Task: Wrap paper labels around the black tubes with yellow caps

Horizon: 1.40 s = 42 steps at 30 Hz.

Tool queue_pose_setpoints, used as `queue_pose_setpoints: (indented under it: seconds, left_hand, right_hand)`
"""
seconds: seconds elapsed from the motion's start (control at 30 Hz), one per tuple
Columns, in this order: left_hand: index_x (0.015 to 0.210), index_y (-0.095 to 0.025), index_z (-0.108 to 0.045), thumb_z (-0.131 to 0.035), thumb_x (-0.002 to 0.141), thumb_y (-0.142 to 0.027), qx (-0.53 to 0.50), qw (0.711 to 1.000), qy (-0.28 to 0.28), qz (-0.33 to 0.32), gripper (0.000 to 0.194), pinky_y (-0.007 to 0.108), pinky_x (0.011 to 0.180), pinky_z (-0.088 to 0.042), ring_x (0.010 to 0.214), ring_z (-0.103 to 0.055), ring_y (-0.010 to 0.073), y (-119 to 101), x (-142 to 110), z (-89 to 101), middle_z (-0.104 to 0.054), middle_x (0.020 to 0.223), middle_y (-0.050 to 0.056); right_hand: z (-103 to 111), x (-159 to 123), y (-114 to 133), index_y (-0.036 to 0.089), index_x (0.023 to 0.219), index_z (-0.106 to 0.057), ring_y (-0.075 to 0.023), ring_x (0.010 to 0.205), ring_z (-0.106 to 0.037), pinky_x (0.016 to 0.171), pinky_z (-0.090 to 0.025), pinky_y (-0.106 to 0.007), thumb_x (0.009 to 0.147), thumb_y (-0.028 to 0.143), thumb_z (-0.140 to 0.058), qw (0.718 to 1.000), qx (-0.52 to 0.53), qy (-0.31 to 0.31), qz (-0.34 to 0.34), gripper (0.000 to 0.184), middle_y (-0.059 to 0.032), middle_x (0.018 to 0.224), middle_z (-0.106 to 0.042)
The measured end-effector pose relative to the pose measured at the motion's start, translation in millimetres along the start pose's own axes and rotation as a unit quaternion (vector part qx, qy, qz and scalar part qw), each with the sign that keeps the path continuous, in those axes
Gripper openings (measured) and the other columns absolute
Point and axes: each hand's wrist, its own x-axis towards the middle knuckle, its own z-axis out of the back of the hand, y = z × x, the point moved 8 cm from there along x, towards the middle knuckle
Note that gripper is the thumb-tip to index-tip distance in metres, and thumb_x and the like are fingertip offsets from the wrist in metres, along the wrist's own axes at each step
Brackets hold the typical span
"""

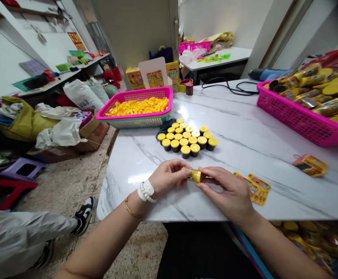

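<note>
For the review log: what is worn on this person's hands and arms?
Both hands are bare, with no gloves, and no sleeve shows on either forearm. The left hand has a white band with a rounded face at the wrist, a string of white beads beside it, and a thin gold-coloured bangle further up. The right hand and forearm show no jewellery.

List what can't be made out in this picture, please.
All in the head view:
- Much of the print on the small yellow tube: hidden by the left hand and right hand.
- Fine print on the flat cards: too small.
- Far end of the right pink basket: cut off by the right edge.
</note>
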Motion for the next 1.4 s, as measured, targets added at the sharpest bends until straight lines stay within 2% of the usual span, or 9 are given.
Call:
queue_pose_setpoints:
  seconds: [0.13, 0.2, 0.33, 0.4, 0.5, 0.9, 1.0, 1.13, 1.4]
  left_hand:
    - [0.097, -0.012, -0.068, -0.087, 0.069, -0.034, -0.042, 0.997, -0.005, -0.063, 0.041, 0.024, 0.068, -0.047, 0.07, -0.061, 0.0099, -10, -2, -6.8, -0.068, 0.083, 0.003]
    - [0.095, -0.011, -0.068, -0.085, 0.071, -0.037, -0.038, 0.997, -0.016, -0.064, 0.039, 0.024, 0.066, -0.046, 0.067, -0.059, 0.0093, -9, -2, -8.8, -0.066, 0.079, 0.002]
    - [0.092, -0.012, -0.065, -0.076, 0.078, -0.049, -0.01, 0.995, -0.081, -0.051, 0.041, 0.021, 0.053, -0.04, 0.054, -0.05, 0.0062, -6, 0, -0.1, -0.06, 0.069, -0.001]
    - [0.094, -0.012, -0.063, -0.076, 0.078, -0.05, -0.012, 0.995, -0.087, -0.052, 0.042, 0.021, 0.052, -0.039, 0.053, -0.05, 0.0062, -6, 1, 2.1, -0.061, 0.071, -0.001]
    - [0.094, -0.013, -0.063, -0.077, 0.077, -0.047, -0.001, 0.997, -0.07, -0.046, 0.041, 0.02, 0.052, -0.039, 0.053, -0.05, 0.0059, -5, 1, 0.0, -0.061, 0.072, -0.001]
    - [0.096, -0.013, -0.065, -0.07, 0.083, -0.053, 0.03, 0.999, 0.038, 0.015, 0.043, 0.021, 0.047, -0.033, 0.046, -0.044, 0.0057, -1, -3, -9.8, -0.058, 0.063, -0.002]
    - [0.098, -0.012, -0.067, -0.076, 0.08, -0.045, 0.003, 0.999, 0.045, -0.024, 0.038, 0.023, 0.06, -0.042, 0.061, -0.054, 0.0083, -5, -3, -13.9, -0.065, 0.077, 0.003]
    - [0.1, -0.013, -0.067, -0.076, 0.08, -0.037, 0.005, 0.995, 0.044, -0.092, 0.032, 0.028, 0.078, -0.046, 0.083, -0.06, 0.0141, -11, -6, -19.5, -0.068, 0.092, 0.006]
    - [0.104, -0.018, -0.069, -0.066, 0.088, -0.035, 0.217, 0.955, 0.022, -0.201, 0.023, 0.029, 0.081, -0.046, 0.089, -0.062, 0.0176, -33, -17, -22.7, -0.069, 0.099, 0.007]
  right_hand:
    - [2, -2, 8, 0.024, 0.097, -0.076, -0.0175, 0.083, -0.074, 0.073, -0.065, -0.03, 0.083, 0.011, -0.071, 1.0, -0.015, -0.009, 0.026, 0.02, -0.0039, 0.093, -0.076]
    - [2, -3, 9, 0.024, 0.104, -0.075, -0.0176, 0.082, -0.075, 0.074, -0.065, -0.03, 0.084, 0.013, -0.07, 0.999, -0.027, -0.01, 0.017, 0.024, -0.0049, 0.097, -0.077]
    - [-3, -6, -12, 0.022, 0.129, -0.062, -0.0181, 0.079, -0.077, 0.077, -0.067, -0.032, 0.084, 0.025, -0.073, 0.995, 0.013, -0.004, -0.103, 0.046, -0.0079, 0.107, -0.076]
    - [-4, -10, -23, 0.021, 0.122, -0.064, -0.02, 0.082, -0.077, 0.079, -0.067, -0.034, 0.084, 0.03, -0.074, 0.986, 0.05, -0.016, -0.16, 0.04, -0.0077, 0.102, -0.077]
    - [-5, -13, -26, 0.021, 0.111, -0.067, -0.0214, 0.086, -0.077, 0.08, -0.067, -0.036, 0.084, 0.031, -0.074, 0.98, 0.077, -0.022, -0.182, 0.029, -0.0073, 0.1, -0.077]
    - [3, 0, 11, 0.025, 0.107, -0.068, -0.0187, 0.085, -0.07, 0.075, -0.062, -0.035, 0.08, 0.011, -0.072, 1.0, -0.021, -0.012, 0.02, 0.031, -0.0059, 0.102, -0.07]
    - [3, -1, 8, 0.025, 0.101, -0.069, -0.0189, 0.087, -0.07, 0.077, -0.061, -0.035, 0.079, 0.009, -0.074, 1.0, -0.008, -0.008, 0.02, 0.027, -0.005, 0.099, -0.07]
    - [1, -8, -10, 0.025, 0.101, -0.07, -0.0188, 0.086, -0.071, 0.074, -0.064, -0.034, 0.078, 0.012, -0.076, 0.997, 0.053, -0.005, -0.054, 0.027, -0.0048, 0.1, -0.07]
    - [-4, -15, -24, 0.021, 0.094, -0.072, -0.0195, 0.086, -0.074, 0.075, -0.068, -0.032, 0.076, 0.024, -0.081, 0.972, 0.156, -0.019, -0.176, 0.02, -0.0059, 0.1, -0.073]
